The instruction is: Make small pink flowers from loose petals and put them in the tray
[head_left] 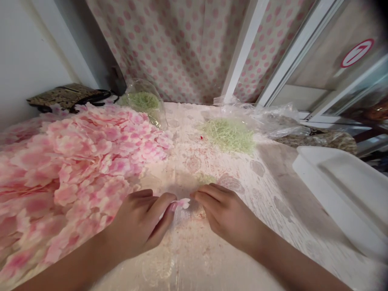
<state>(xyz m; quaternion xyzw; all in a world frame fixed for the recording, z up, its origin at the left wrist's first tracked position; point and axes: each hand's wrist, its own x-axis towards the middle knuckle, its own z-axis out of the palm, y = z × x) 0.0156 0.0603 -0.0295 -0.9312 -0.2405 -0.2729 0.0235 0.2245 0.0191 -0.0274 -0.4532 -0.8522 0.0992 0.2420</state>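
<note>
My left hand (141,224) and my right hand (222,214) meet over the table's middle, fingers curled. Between their fingertips sits a small pink fabric petal (183,203), pinched by both hands. A large heap of pink and white fabric petals (72,157) lies just left of my left hand. A small tuft of pale green fibre (206,178) rests on the table right behind my right hand's fingers.
A loose pile of green fibre (229,136) lies further back, with a clear bag of the same (144,101) and crumpled clear plastic (273,117). A white tray (342,190) stands at the right. A dark patterned pouch (65,96) sits at back left.
</note>
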